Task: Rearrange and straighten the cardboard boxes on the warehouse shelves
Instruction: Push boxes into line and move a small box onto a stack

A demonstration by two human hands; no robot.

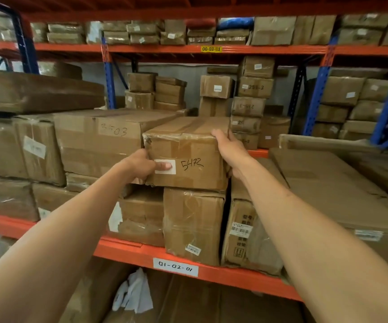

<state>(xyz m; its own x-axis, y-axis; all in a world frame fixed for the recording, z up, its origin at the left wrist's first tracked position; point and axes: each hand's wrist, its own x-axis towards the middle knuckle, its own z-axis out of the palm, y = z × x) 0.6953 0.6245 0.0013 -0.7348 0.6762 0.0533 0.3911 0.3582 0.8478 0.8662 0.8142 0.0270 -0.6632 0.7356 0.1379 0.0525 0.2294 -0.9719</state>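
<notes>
A taped cardboard box marked "5472" (195,145) sits on top of a taller box (193,224) on the middle shelf. My left hand (141,165) grips its left front corner, thumb across the white label. My right hand (229,148) clasps its upper right edge, fingers over the top. To its left lies a larger box marked "3-503" (99,141), touching it.
The orange shelf beam (123,251) carries a tag "01-02-01" (175,266). A wide flat box (342,192) lies at the right, more stacked boxes (248,106) stand behind, and blue uprights (109,85) frame the bays. White crumpled material (134,292) lies on the shelf below.
</notes>
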